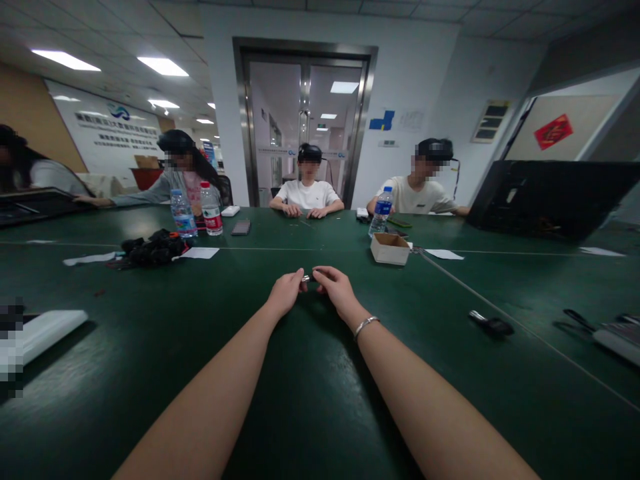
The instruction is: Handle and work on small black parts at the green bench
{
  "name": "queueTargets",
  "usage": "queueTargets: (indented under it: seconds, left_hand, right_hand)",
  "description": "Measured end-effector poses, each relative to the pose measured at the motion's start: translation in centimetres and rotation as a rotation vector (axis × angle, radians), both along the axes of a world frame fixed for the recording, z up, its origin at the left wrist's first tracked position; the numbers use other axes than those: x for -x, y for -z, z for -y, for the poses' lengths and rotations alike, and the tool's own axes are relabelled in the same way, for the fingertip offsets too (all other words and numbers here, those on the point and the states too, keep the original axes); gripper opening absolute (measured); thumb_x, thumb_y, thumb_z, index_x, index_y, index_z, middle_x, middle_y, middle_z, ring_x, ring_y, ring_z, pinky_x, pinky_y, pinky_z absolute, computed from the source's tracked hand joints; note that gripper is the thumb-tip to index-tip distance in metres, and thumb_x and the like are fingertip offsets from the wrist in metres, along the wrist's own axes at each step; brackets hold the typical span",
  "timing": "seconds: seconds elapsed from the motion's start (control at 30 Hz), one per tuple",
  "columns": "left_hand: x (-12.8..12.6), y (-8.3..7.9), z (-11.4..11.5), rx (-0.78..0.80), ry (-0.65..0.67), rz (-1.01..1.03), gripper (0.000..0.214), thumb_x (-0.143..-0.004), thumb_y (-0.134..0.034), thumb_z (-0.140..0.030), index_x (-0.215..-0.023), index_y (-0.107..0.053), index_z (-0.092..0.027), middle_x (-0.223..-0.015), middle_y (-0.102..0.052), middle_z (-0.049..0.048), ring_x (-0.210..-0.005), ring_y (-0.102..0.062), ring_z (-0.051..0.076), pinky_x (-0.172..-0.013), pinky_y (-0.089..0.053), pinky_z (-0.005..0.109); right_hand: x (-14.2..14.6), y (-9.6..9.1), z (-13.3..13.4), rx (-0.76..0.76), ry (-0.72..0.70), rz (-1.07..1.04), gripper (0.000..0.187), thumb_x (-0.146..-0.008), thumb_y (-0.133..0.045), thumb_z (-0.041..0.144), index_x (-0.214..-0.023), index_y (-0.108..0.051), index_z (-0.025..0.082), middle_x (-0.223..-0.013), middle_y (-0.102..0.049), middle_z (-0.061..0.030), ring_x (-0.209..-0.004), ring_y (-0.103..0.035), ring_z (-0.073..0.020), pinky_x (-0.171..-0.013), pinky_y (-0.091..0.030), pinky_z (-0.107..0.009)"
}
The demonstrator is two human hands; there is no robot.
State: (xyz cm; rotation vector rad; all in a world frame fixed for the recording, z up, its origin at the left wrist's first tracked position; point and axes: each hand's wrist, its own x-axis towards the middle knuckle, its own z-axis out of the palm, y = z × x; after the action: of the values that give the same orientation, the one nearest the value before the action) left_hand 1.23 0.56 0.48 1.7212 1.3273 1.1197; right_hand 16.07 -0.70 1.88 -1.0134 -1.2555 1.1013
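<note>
My left hand (286, 293) and my right hand (336, 288) meet over the middle of the dark green table (310, 400). Between their fingertips they pinch a small dark object with a metal end (309, 277); I cannot make out what it is. Both hands have their fingers closed around it. A silver bracelet (367, 325) sits on my right wrist. The nearest other thing is a small open cardboard box (389, 249), beyond and to the right of my hands.
Three people sit across the table, another at far left. Water bottles (211, 210) (381, 211), a phone (241, 227), a pile of black parts (150, 250), paper slips, a black laptop (550, 197) at right, a small black item (493, 325) and a white block (45, 330) lie around.
</note>
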Motion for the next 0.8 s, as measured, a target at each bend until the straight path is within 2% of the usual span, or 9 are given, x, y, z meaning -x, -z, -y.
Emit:
queueTargets:
  seconds: [0.13, 0.27, 0.4, 0.5, 0.63, 0.73, 0.8]
  left_hand:
    - [0.00, 0.04, 0.04, -0.007, 0.002, 0.013, 0.042, -0.080, -0.041, -0.055, -0.070, -0.059, -0.019, -0.071, -0.063, 0.0024, -0.069, -0.056, 0.016, -0.067, -0.042, 0.028]
    - [0.03, 0.18, -0.06, 0.014, -0.014, -0.001, 0.050, -0.083, -0.033, -0.058, -0.066, -0.059, -0.018, -0.067, -0.062, 0.0028, -0.067, -0.055, 0.017, -0.066, -0.041, 0.028]
    - [0.02, 0.23, -0.20, -0.005, 0.007, 0.013, 0.041, -0.079, -0.043, -0.055, -0.072, -0.059, -0.018, -0.071, -0.062, 0.0020, -0.070, -0.056, 0.017, -0.067, -0.041, 0.027]
    - [-0.01, 0.11, -0.14, 0.019, -0.012, -0.021, 0.050, -0.082, -0.034, -0.057, -0.066, -0.059, -0.017, -0.068, -0.062, 0.0038, -0.068, -0.055, 0.017, -0.065, -0.041, 0.028]
    - [-0.04, -0.12, 0.10, -0.005, 0.015, 0.001, 0.041, -0.079, -0.042, -0.054, -0.073, -0.060, -0.019, -0.072, -0.064, 0.0026, -0.072, -0.057, 0.017, -0.068, -0.041, 0.027]
    - [-0.02, -0.15, 0.13, 0.018, 0.003, -0.035, 0.048, -0.082, -0.036, -0.055, -0.066, -0.060, -0.018, -0.069, -0.063, 0.0038, -0.068, -0.056, 0.017, -0.066, -0.041, 0.028]
    - [-0.02, -0.13, 0.09, 0.019, -0.005, -0.016, 0.047, -0.082, -0.036, -0.056, -0.070, -0.061, -0.018, -0.071, -0.063, 0.0036, -0.069, -0.056, 0.017, -0.066, -0.041, 0.028]
  right_hand:
    - [-0.02, -0.01, 0.02, -0.004, 0.001, -0.004, 0.032, -0.065, -0.070, 0.035, -0.091, -0.067, 0.016, -0.075, -0.064, -0.0009, -0.051, -0.051, -0.0075, -0.054, -0.043, -0.024]
    - [0.03, 0.05, -0.06, -0.013, -0.004, -0.001, 0.033, -0.064, -0.071, 0.036, -0.090, -0.067, 0.016, -0.073, -0.064, -0.0006, -0.051, -0.051, -0.0076, -0.053, -0.042, -0.024]
    - [0.05, 0.08, -0.07, -0.006, -0.004, -0.020, 0.033, -0.064, -0.070, 0.035, -0.090, -0.067, 0.016, -0.071, -0.063, 0.0003, -0.050, -0.051, -0.0075, -0.052, -0.042, -0.024]
    - [0.04, 0.08, -0.05, -0.002, -0.007, -0.015, 0.031, -0.065, -0.070, 0.034, -0.089, -0.067, 0.015, -0.068, -0.062, 0.0011, -0.050, -0.050, -0.0075, -0.052, -0.041, -0.023]
    - [0.04, 0.15, -0.12, -0.020, -0.005, -0.028, 0.031, -0.064, -0.070, 0.034, -0.089, -0.067, 0.016, -0.072, -0.063, 0.0000, -0.050, -0.050, -0.0072, -0.052, -0.041, -0.024]
    - [0.03, 0.24, -0.21, -0.012, -0.010, -0.020, 0.032, -0.064, -0.071, 0.035, -0.089, -0.067, 0.016, -0.071, -0.063, 0.0003, -0.050, -0.051, -0.0077, -0.052, -0.041, -0.024]
    - [0.01, 0.25, -0.21, -0.010, -0.007, -0.015, 0.034, -0.064, -0.070, 0.036, -0.090, -0.067, 0.016, -0.071, -0.063, 0.0002, -0.051, -0.051, -0.0079, -0.052, -0.041, -0.024]
